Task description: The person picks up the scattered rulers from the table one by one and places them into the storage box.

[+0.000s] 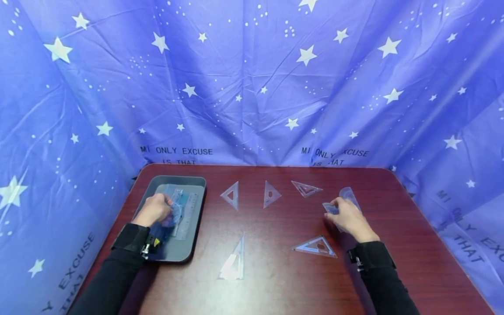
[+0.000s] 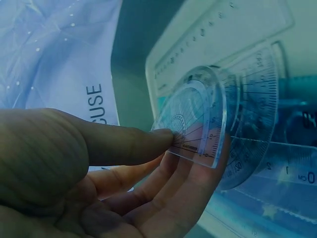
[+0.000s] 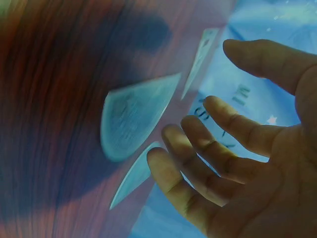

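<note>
Over the gray tray point(image 1: 180, 253), the left hand point(image 1: 156, 209) pinches a clear protractor point(image 2: 195, 106); toward the right of the bench point(image 1: 267, 284), the right hand point(image 1: 348, 218), fingers point(image 3: 181, 186) spread, is near another protractor point(image 3: 136, 116).

Star-printed blue curtain point(image 1: 252, 70) hangs behind a reddish-brown table point(image 1: 275, 293).

On my feed, head view looks forward-down over the glossy red-brown table point(image 1: 271, 223); left-wrist view peers close into the grey rectangular tray point(image 1: 199, 214) both share; right-wrist view, close, shares the table.
</note>
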A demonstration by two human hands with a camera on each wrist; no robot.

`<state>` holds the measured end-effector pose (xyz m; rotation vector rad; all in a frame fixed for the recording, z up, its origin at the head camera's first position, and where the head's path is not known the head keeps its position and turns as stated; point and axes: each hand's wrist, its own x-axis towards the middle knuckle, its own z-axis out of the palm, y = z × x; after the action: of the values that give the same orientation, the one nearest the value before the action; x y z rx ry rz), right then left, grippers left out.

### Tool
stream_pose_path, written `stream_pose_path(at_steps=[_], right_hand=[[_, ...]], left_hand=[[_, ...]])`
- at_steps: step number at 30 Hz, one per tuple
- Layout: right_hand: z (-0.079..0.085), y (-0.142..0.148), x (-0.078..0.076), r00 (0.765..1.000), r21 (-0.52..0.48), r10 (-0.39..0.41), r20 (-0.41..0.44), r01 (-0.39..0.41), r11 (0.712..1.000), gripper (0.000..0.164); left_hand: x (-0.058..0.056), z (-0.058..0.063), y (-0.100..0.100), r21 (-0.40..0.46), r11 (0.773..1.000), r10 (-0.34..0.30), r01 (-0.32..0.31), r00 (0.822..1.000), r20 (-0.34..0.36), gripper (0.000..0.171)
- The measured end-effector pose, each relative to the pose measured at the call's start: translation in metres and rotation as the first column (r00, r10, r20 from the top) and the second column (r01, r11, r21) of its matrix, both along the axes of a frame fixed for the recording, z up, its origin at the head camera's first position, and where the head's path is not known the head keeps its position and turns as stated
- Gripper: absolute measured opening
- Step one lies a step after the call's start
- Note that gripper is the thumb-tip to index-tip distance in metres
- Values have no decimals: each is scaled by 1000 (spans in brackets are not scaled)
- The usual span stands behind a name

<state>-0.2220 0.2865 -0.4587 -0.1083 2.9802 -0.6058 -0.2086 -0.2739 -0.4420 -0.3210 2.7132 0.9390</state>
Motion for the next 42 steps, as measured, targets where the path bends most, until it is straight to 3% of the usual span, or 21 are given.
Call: stream_pose_path(at_steps=[3, 7, 10, 12, 14, 16, 17, 23, 30, 37, 42], right_hand=[[0, 9, -5, 1000, 16, -23, 14, 23, 1000, 52], [-1, 21, -11, 999, 26, -23, 30, 22, 999, 53], [-15, 37, -21, 1000, 26, -9, 28, 8, 1000, 61], [-18, 41, -24, 998, 26, -17, 54, 16, 1000, 65], [-24, 45, -27, 998, 31, -31, 57, 29, 999, 69], [-16, 39, -25, 995, 37, -46, 91, 43, 998, 67], [-16, 39, -24, 995, 37, -47, 93, 43, 998, 68], [-16, 33, -25, 996, 48, -22, 84, 18, 999, 66], [-18, 33, -31, 992, 69, -39, 122, 31, 997, 47], [-46, 50, -49, 991, 103, -68, 112, 57, 993, 41], [-25, 33, -34, 987, 84, -115, 115, 105, 991, 50]], left_hand=[[-7, -11, -9, -64, 998, -28, 28, 999, -15, 21], [-31, -57, -42, -112, 990, -94, 80, 987, -129, 12], [-36, -68, -51, -135, 985, -128, 105, 976, -176, 26], [-22, -44, -37, -152, 983, -127, 101, 976, -175, 25], [-5, -13, -15, -163, 985, -75, 54, 990, -123, 29], [6, 2, -3, -172, 985, -45, 22, 990, -135, 38], [14, 16, 8, -173, 985, -29, 5, 990, -136, 44], [32, 29, 29, -133, 991, -3, -29, 971, -240, 52], [54, 40, 58, -142, 988, 7, -57, 944, -329, 53], [72, 39, 86, -179, 982, -15, -65, 910, -414, 55], [82, 31, 105, -220, 974, -65, -49, 873, -484, 55]])
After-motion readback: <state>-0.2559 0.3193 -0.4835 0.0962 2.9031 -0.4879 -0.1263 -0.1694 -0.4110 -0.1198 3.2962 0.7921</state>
